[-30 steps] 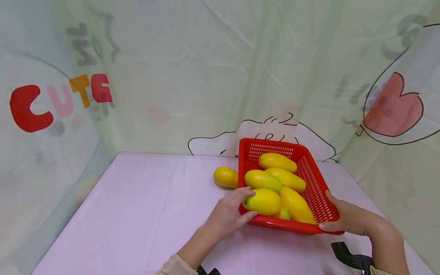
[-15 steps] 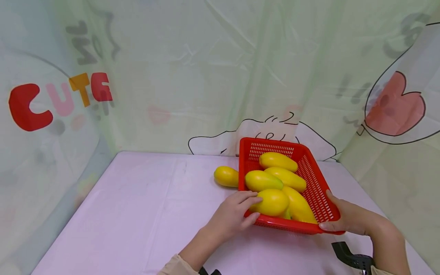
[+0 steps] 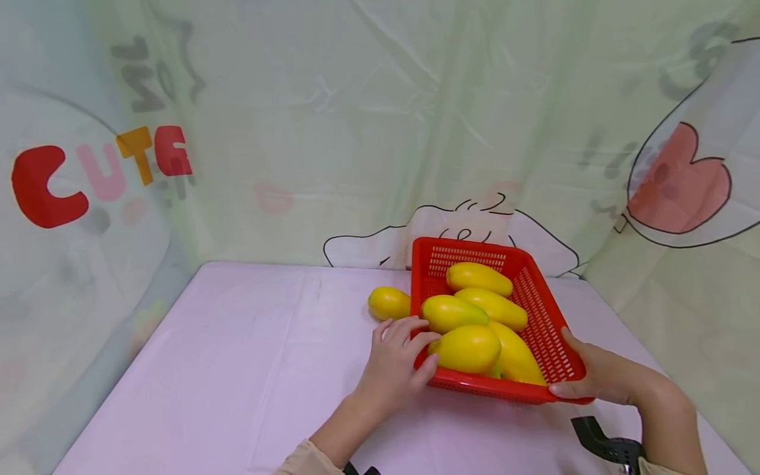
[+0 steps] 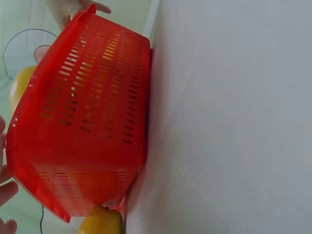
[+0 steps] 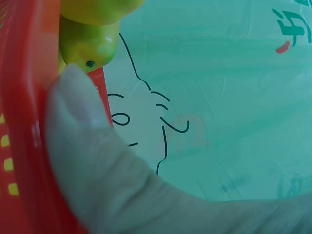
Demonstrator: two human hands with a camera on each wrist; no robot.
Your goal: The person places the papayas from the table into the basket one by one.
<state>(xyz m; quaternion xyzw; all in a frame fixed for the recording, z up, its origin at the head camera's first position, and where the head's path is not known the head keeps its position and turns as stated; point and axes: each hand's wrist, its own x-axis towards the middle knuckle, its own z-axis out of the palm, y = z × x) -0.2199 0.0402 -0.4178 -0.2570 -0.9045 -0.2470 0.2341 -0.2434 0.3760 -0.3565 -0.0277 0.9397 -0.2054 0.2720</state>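
Observation:
A red plastic basket (image 3: 483, 386) with slotted walls stands on the right part of the table, holding several yellow mangoes. My right hand (image 3: 608, 376) grips its near right corner, thumb lapped over the rim, as the right wrist view shows close up. At the near left corner is my left hand (image 3: 388, 369), fingers loosely bent and spread, fingertips right by the nearest mango (image 3: 466, 349). In the left wrist view those fingers (image 4: 7, 192) show at the edge, beside the basket wall (image 4: 83, 122). One more mango (image 3: 388, 303) lies outside, against the basket's left side.
A pale lilac cloth covers the table (image 3: 261, 369). Behind it and at both sides hang printed curtains (image 3: 309, 132) with letters and cartoon outlines. A black wrist mount (image 3: 605, 442) sits below my right hand.
The nearest mango has shifted right and turned under my left hand. That hand has since drawn back slightly left, fingers spreading off the fruit. My right hand keeps its grip on the basket.

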